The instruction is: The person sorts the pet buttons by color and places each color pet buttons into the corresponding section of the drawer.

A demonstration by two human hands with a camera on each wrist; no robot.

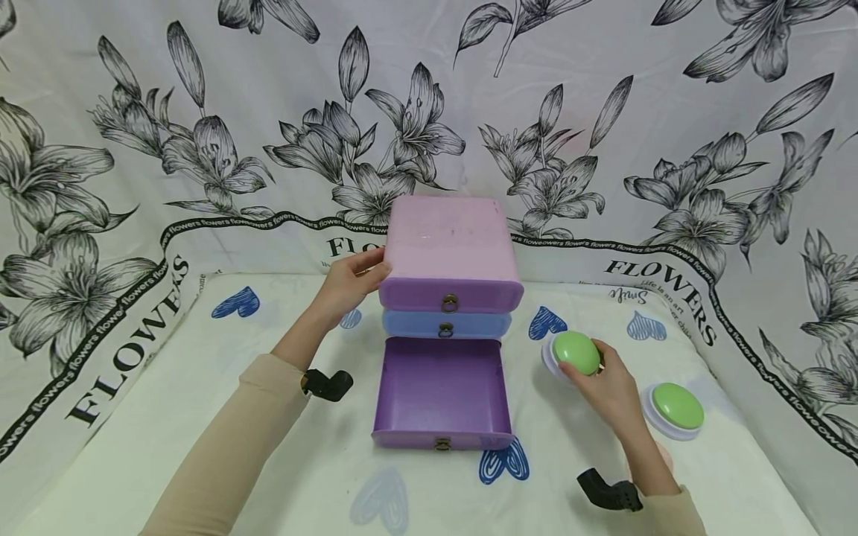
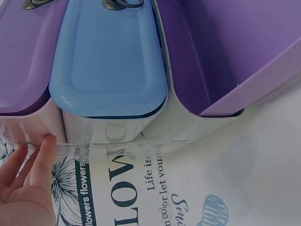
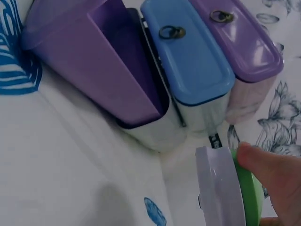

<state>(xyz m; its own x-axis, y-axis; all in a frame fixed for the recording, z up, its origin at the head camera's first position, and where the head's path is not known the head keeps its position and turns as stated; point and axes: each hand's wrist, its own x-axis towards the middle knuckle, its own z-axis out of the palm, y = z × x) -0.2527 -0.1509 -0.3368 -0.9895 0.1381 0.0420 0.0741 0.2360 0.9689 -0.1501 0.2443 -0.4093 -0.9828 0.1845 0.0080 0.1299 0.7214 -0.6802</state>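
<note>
A three-tier drawer unit [image 1: 450,238] with a pink top stands in the middle. Its bottom purple drawer [image 1: 441,383] is pulled out and has nothing in it; the blue drawer [image 1: 409,324] and the upper purple drawer [image 1: 414,295] are closed. My left hand [image 1: 351,286] rests on the unit's upper left side, its extended fingertips [image 2: 48,140] against the pink wall in the left wrist view. To the right of the open drawer, my right hand [image 1: 611,383] grips a round green-and-white push button [image 1: 576,353], thumb on the green dome [image 3: 249,188] and white base turned toward the unit.
A second green-and-white push button [image 1: 677,406] lies on the white, heart-printed cloth [image 1: 308,476], right of my right hand. Behind the unit hangs a floral cloth [image 1: 570,45]. Black wrist mounts [image 1: 327,384] stick out from both sleeves.
</note>
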